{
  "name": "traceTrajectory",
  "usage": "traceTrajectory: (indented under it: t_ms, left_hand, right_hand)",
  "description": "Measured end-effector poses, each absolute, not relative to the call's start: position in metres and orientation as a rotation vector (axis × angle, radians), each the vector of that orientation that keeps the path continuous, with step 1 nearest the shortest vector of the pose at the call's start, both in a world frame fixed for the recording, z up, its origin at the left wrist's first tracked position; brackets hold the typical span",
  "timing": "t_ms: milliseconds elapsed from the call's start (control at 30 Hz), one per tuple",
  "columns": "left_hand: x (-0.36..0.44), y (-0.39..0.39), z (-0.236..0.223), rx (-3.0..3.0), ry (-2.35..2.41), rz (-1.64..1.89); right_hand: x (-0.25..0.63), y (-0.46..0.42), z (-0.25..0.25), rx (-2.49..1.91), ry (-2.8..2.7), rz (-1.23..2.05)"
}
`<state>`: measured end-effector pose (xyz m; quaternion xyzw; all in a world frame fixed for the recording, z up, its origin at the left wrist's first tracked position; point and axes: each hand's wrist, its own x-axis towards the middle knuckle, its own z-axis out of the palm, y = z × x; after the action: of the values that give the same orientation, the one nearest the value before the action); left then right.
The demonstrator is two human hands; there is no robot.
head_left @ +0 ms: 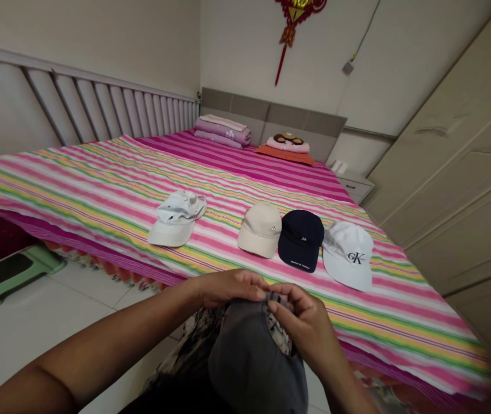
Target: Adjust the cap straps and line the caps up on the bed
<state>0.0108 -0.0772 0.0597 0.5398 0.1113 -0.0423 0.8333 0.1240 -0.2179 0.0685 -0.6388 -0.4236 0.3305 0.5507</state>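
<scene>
A dark grey baseball cap (254, 356) hangs between my hands in front of my body, its back opening and strap end turned up. My left hand (232, 287) pinches the cap near the strap, thumb on top. On the other side of the opening, my right hand (303, 313) grips the strap end between thumb and fingers. Beyond them on the bed lie a beige cap (259, 229), a navy cap (300, 238) and a white cap (349, 253) with black letters, side by side. Farther left sits a pale patterned cap (176, 218), somewhat crumpled.
The bed carries a striped sheet (111, 190). Folded purple bedding (223, 132) and a pink and orange stack (286, 148) lie by the headboard (284, 118). A green stool (21, 273) stands at left, a wardrobe (452, 149) at right, a nightstand (353, 187) beside the bed.
</scene>
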Motion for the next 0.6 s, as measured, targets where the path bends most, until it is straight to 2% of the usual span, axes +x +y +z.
traceTrajectory:
  t_ms: [133,333,433,600]
  left_hand:
    - [0.008,-0.069,0.054,1.093,0.130,-0.235]
    - [0.011,-0.059,0.036,0.877,0.126,-0.057]
    - [0.013,-0.055,0.034,0.826,0.112,-0.062]
    - [0.011,-0.054,0.071,0.841,-0.017,-0.172]
  right_hand:
    - [0.141,-0.214,0.063,-1.283,-0.800,1.277]
    - [0.157,-0.219,0.030,-0.988,-0.767,1.547]
    - [0.154,-0.223,0.027,-0.911,-0.702,1.564]
    - [0.144,-0.227,0.052,-0.946,-0.624,1.243]
